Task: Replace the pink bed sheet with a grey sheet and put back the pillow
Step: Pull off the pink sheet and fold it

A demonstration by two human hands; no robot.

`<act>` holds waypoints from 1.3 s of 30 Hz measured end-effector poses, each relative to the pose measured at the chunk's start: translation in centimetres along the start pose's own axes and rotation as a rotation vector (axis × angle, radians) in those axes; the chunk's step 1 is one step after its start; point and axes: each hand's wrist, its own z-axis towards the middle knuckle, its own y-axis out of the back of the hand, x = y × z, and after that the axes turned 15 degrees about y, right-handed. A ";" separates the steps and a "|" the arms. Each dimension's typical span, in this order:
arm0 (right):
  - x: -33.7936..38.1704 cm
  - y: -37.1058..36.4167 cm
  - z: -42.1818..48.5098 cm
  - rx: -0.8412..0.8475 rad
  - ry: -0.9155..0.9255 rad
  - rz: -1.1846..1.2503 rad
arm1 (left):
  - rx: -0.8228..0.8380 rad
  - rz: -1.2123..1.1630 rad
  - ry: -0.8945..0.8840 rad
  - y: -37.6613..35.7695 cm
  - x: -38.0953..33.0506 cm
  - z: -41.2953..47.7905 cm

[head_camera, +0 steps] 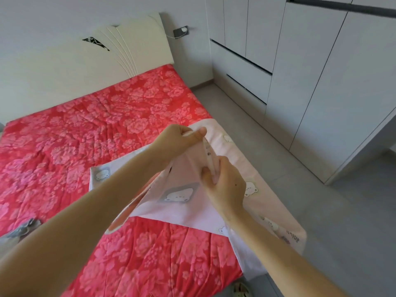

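At the near left edge, a crumpled grey cloth (pixel 22 229) lies on the bed (pixel 85 129); only a small part of it shows, so I cannot tell whether it is a sheet. The bed is covered by a red quilted pad with a pink flower print, which runs from the near edge to the cream headboard (pixel 132 52) against the far wall.

The left hand (pixel 177 140) is raised above the right half of the bed. Its fingers (pixel 185 130) and thumb pinch the top of a lifted fold of the pale pink bed sheet (pixel 182 202), which is printed with small white bears. From that pinch the cloth slopes down to the right hand (pixel 225 181), nearer and just to the right. The fingers of this hand are curled round a gathered bunch of the same fold, with the thumb pressed into the cloth. The rest of the pink sheet lies folded on the near right part of the bed, and its right side hangs over the bed's edge toward the grey tiled floor (pixel 289 179).

A wall socket (pixel 181 32) with a white plug and cord sits right of the headboard. At the bottom, near the bed's corner, part of a slipper (pixel 241 289) shows on the floor. White wardrobe doors (pixel 321 82) fill the right side.
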 end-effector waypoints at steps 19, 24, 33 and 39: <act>-17.3 5.8 -7.7 0.081 -0.577 -0.399 | -0.068 -0.421 0.306 15.2 8.6 4.0; -14.1 9.1 -0.4 -0.116 -0.429 -0.123 | -0.138 -0.495 0.453 19.7 17.0 3.8; -5.7 7.9 5.0 0.761 -0.229 0.149 | -0.283 -0.426 0.725 24.7 42.7 7.8; -9.8 3.8 3.0 1.042 -0.271 -0.073 | -0.244 -0.601 0.949 19.4 43.3 0.9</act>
